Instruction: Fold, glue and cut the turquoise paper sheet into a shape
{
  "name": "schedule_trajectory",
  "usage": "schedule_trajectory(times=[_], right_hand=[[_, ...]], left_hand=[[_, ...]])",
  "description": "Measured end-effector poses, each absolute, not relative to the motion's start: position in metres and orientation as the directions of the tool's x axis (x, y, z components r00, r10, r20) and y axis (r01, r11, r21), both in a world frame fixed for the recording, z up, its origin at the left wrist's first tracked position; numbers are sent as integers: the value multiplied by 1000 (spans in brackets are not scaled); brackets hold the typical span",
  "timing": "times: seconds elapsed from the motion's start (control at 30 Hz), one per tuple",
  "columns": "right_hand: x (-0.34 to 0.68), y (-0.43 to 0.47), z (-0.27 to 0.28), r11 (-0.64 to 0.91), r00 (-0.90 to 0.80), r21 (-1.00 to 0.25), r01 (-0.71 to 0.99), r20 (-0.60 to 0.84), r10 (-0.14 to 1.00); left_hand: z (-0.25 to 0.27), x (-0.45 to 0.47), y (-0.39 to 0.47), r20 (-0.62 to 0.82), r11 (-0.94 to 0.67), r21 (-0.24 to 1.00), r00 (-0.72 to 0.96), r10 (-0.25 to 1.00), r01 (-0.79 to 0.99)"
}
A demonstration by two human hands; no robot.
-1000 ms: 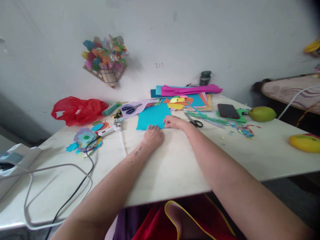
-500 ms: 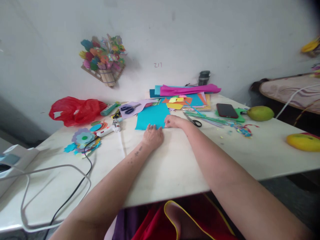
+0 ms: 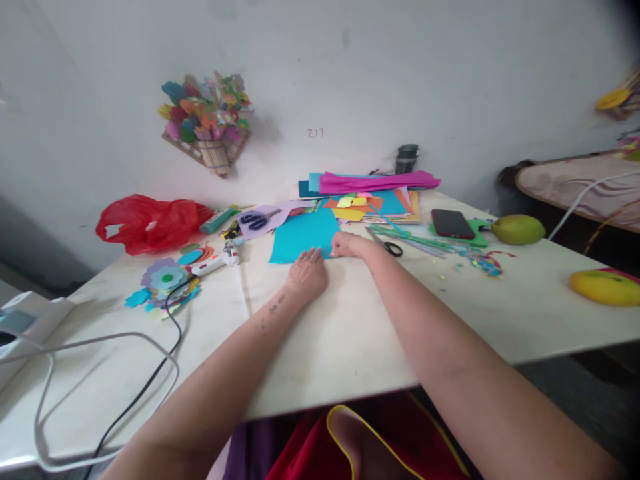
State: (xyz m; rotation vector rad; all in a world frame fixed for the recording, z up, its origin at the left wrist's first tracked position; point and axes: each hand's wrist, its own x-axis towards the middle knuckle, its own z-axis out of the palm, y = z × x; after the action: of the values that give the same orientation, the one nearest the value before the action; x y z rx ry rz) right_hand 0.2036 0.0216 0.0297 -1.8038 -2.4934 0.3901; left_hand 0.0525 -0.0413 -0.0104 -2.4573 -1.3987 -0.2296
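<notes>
A bright blue sheet of craft paper (image 3: 303, 235) lies flat on the white table (image 3: 330, 340). My left hand (image 3: 307, 275) rests flat on its near edge, fingers stretched forward. At the near right corner, my right hand (image 3: 350, 245) is closed, thumb and fingers pinched on the edge of the sheet. Just right of that hand lie black-handled scissors (image 3: 393, 249). A white glue gun (image 3: 215, 261) sits to the left, beside a pile of cut paper flowers (image 3: 164, 277).
Behind the sheet are stacked coloured papers (image 3: 380, 181) and dark scissors (image 3: 256, 219). A red plastic bag (image 3: 150, 223) stands at left, with cables (image 3: 173, 347) nearer. Green strips (image 3: 410, 237), a phone (image 3: 453, 224), a green mango (image 3: 519, 229) and a yellow mango (image 3: 605, 288) lie right.
My left hand has shifted slightly further onto the sheet. My right hand stays at the corner, its fingers curled in a little more. The view has moved slightly.
</notes>
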Motion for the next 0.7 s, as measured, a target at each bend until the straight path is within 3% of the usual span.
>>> schedule_trajectory(times=[0.27, 0.43, 0.7], right_hand=[[209, 24, 25, 268, -311, -291, 918, -111, 944], [224, 29, 18, 333, -375, -361, 871, -51, 925], [223, 30, 20, 298, -338, -304, 905, -85, 937]], left_hand=[[-13, 57, -41, 272, -465, -119, 479, 834, 877], [-11, 59, -43, 250, -454, -108, 466, 849, 885], [-14, 59, -42, 255, -461, -116, 475, 842, 880]])
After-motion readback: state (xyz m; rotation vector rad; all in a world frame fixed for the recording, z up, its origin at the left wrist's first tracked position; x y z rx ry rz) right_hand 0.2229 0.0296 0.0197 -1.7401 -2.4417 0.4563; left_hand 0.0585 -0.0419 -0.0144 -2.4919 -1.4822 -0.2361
